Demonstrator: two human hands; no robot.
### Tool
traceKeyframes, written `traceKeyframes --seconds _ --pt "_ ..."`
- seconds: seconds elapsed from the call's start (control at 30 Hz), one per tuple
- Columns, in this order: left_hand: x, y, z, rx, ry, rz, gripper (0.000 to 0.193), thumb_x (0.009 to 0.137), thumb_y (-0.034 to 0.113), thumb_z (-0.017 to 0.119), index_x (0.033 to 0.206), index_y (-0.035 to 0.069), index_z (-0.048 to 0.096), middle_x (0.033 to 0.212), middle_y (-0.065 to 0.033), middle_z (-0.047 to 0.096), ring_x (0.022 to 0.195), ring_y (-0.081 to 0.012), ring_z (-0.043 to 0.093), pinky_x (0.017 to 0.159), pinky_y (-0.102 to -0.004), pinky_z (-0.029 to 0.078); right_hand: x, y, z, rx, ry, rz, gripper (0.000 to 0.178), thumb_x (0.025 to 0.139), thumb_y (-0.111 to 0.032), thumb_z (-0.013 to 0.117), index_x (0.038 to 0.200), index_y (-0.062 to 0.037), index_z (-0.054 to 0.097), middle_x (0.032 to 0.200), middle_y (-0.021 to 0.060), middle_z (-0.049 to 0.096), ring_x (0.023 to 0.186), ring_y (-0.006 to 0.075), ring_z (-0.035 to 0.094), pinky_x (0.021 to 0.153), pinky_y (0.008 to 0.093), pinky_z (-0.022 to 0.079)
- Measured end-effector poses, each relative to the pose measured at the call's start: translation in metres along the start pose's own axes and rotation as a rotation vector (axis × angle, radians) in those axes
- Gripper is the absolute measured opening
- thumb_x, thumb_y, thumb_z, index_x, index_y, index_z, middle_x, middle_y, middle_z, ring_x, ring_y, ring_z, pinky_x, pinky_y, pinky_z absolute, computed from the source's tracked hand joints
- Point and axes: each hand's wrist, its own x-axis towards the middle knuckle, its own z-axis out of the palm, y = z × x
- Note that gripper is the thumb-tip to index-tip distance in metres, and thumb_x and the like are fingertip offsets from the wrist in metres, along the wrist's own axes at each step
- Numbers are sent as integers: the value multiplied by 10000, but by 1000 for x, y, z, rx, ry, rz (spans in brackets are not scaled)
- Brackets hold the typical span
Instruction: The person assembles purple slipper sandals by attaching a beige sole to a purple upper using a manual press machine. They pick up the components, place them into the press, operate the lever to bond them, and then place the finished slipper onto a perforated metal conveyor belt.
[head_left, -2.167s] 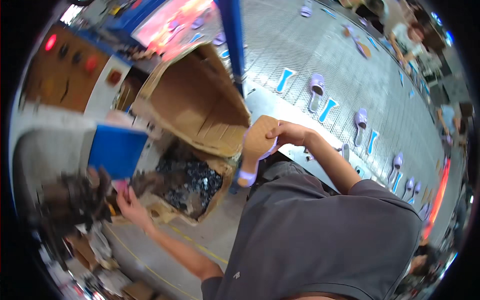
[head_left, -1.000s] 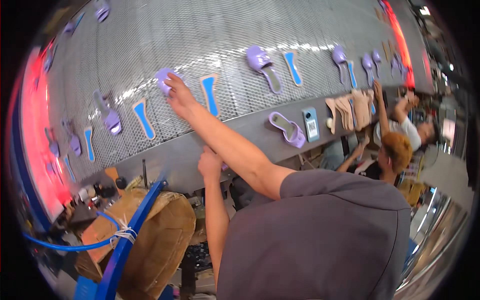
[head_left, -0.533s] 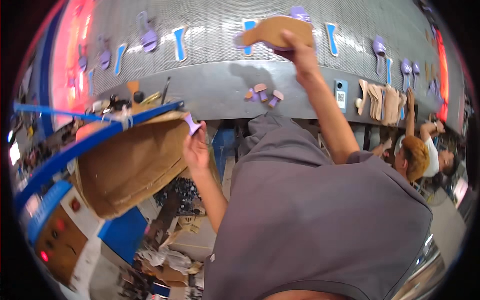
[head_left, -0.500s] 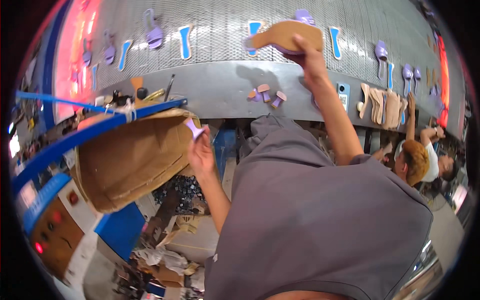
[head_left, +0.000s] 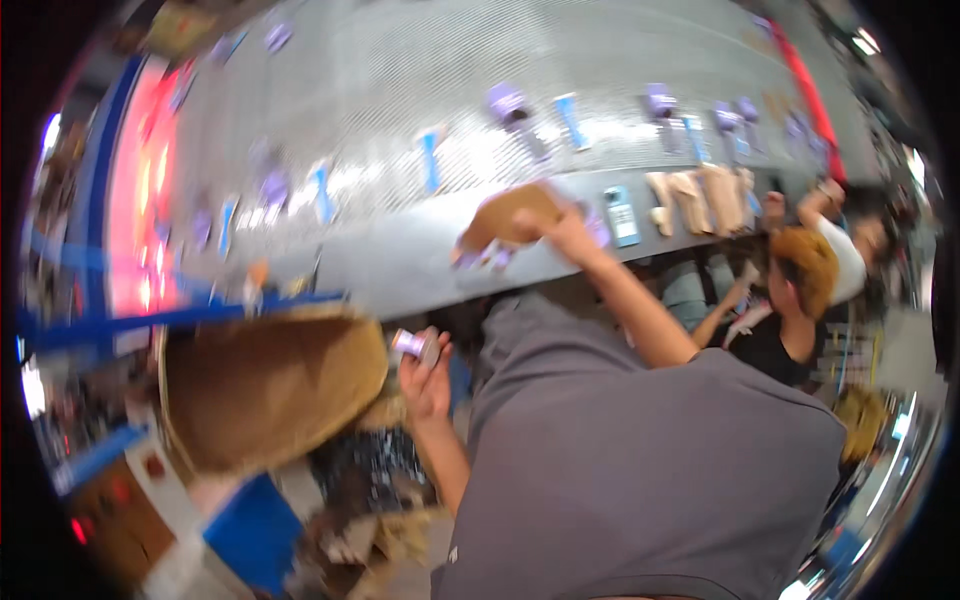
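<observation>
My right hand (head_left: 563, 228) grips a tan, sole-shaped flat piece (head_left: 508, 215) and holds it at the near edge of the grey mesh conveyor (head_left: 380, 110). My left hand (head_left: 424, 378) is lower, closed around a small purple and white object (head_left: 411, 344), beside the open brown cardboard box (head_left: 265, 385). Purple pieces (head_left: 507, 101) and blue strips (head_left: 430, 158) lie spread over the conveyor. The picture is blurred by motion.
A blue frame bar (head_left: 170, 320) crosses above the box. A blue bin (head_left: 250, 530) and dark scrap (head_left: 365, 475) sit on the floor below. Another person (head_left: 800, 270) works at the conveyor to the right, near tan pieces (head_left: 700, 195) and a small blue device (head_left: 620, 215).
My right hand has come down from high over the conveyor to its near edge with the tan piece. My left hand still holds the small purple object by the box. The view has swung.
</observation>
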Motion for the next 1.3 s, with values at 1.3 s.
traceKeyframes --seconds 1.3 --pt "76 -7 89 96 -132 -53 430 1036 178 552 1380 -74 496 1391 -202 568 1285 -315 563 1133 -414 459 -266 -34 -317 -1017 946 -159 539 812 -138 775 1325 -150 611 1260 161 622 1107 350 638 935 428 533"
